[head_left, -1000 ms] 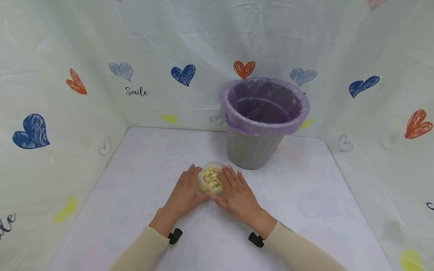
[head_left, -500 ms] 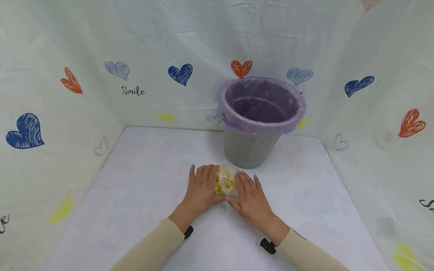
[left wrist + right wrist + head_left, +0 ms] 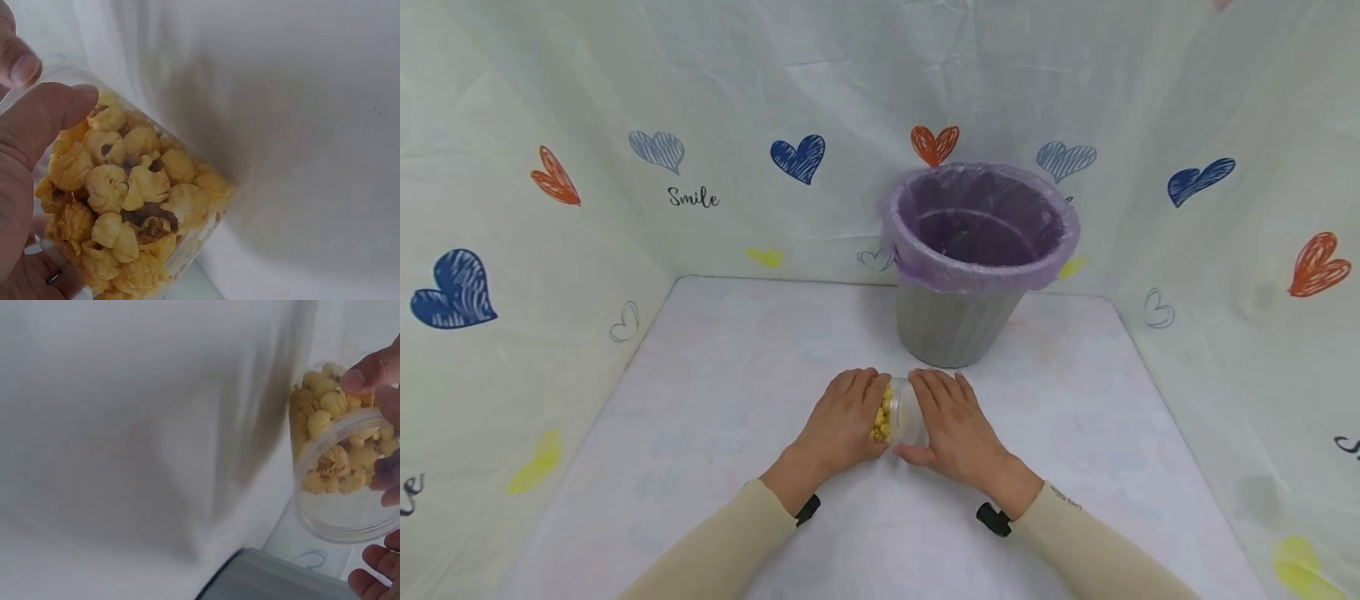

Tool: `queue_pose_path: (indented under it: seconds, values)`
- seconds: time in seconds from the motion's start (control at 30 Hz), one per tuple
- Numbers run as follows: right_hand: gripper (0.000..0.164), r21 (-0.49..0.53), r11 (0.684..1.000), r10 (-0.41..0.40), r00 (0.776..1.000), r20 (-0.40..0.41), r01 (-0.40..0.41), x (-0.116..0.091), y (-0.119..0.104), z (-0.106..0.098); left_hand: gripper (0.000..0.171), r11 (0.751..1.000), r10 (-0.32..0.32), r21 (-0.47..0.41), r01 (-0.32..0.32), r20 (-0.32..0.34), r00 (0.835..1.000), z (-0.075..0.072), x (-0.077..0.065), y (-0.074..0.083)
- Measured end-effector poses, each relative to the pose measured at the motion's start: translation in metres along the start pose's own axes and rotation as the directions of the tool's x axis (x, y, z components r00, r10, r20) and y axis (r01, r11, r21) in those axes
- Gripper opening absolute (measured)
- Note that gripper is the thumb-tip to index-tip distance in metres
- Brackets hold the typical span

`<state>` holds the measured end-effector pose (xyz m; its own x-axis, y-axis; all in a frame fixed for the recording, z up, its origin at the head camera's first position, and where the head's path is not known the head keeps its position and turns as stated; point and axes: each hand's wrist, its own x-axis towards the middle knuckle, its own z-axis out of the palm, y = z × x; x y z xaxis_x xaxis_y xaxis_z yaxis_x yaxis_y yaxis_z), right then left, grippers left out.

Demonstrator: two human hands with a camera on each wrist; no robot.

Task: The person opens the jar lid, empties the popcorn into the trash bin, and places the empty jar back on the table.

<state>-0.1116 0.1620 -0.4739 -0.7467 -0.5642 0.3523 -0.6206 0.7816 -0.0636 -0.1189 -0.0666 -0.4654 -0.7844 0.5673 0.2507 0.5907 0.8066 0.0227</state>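
Observation:
A clear plastic jar of yellow popcorn [image 3: 882,414] lies tipped between the two hands, its round rim [image 3: 337,539] turned to the right. In the head view the left hand [image 3: 842,421] grips the jar body; the left wrist view shows its thumb [image 3: 53,115] pressed along the wall over the popcorn. The right hand [image 3: 951,425] is at the mouth end, its fingers extended and thumb below. In the right wrist view its fingertips [image 3: 365,584] stand apart from the rim. I cannot tell whether a clear lid covers the mouth.
Behind and to the right stands a grey bin [image 3: 958,325] lined with a purple bag [image 3: 917,258]. A whitish cloth [image 3: 760,333] covers the table. Curtains [image 3: 850,75] printed with hearts hang at the back and both sides.
The jar has gone from nearly upright to tipped on its side, a little further right. The left hand has moved round its body, and the right hand has shifted right to the mouth end.

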Motion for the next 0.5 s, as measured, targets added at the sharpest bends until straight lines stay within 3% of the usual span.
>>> queue_pose_path:
  seconds: [0.23,0.5]
  values:
    - [0.104,-0.008,0.998,-0.065,0.998,0.002,0.065,0.008,0.000,0.004,0.106,1.000,-0.006,-0.021,0.006,0.027,1.000,-0.007,-0.004,-0.002]
    - [0.102,-0.027,0.997,-0.072,0.997,-0.011,0.071,0.015,-0.002,0.006,0.108,1.000,-0.007,0.016,0.008,-0.079,0.997,0.006,-0.008,-0.005]
